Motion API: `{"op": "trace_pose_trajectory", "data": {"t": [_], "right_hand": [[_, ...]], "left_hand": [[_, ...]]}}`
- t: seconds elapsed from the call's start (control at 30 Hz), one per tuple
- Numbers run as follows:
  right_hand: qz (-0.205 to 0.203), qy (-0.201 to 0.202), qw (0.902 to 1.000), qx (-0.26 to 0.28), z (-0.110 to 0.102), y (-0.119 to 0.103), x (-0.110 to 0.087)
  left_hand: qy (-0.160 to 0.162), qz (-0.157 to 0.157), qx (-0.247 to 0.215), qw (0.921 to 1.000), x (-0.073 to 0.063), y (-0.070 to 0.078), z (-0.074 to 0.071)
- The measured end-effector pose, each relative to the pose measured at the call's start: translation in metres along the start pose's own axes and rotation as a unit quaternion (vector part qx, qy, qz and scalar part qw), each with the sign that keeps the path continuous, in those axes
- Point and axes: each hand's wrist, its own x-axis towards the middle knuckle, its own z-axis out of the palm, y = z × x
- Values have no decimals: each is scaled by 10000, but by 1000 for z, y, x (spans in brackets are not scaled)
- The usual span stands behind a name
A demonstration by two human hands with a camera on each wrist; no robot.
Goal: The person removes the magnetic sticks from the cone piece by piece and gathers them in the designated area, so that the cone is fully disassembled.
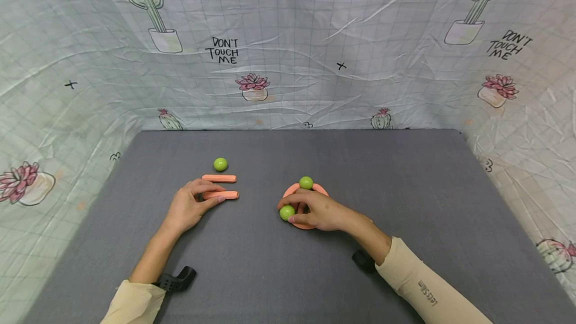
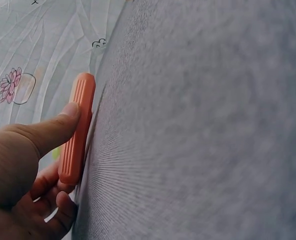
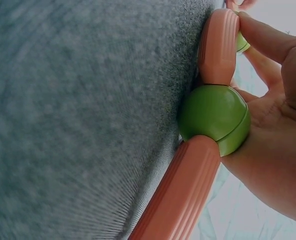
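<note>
My left hand (image 1: 186,206) pinches an orange ribbed bar (image 1: 231,195) between thumb and fingers, low over the table, as the left wrist view shows. Just beyond it lies a second orange bar (image 1: 219,178), and past that a loose green ball (image 1: 220,164). To the right, my right hand (image 1: 328,211) grips a ring of orange curved pieces (image 1: 320,188) and green balls. Its thumb and fingers are around the ring's left green ball (image 1: 286,212); another green ball (image 1: 306,182) sits at the far side. Up close, a green ball (image 3: 213,112) joins two orange pieces. The palm hides part of the ring.
A grey tabletop (image 1: 252,274) lies under everything. Behind and at both sides hangs a pale curtain (image 1: 297,39) printed with cacti. Each wrist wears a black band, such as the left strap (image 1: 177,280).
</note>
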Motion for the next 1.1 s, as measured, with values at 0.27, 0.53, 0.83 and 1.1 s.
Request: {"op": "trace_pose_trajectory", "data": {"t": [0.27,0.53,0.83,1.1], "right_hand": [[54,-51,9999,88,0,-1,1],[33,-80,9998,162,-1,-1,2],[103,-101,9997,202,-3,-2,2],[170,-88,9994,287,-3,-1,2]], "left_hand": [[-23,92,99,9999,2,-4,-1],[-2,28,200,9998,4,-4,-4],[98,159,233,9996,5,-7,-4],[31,79,211,9997,3,-8,-6]]}}
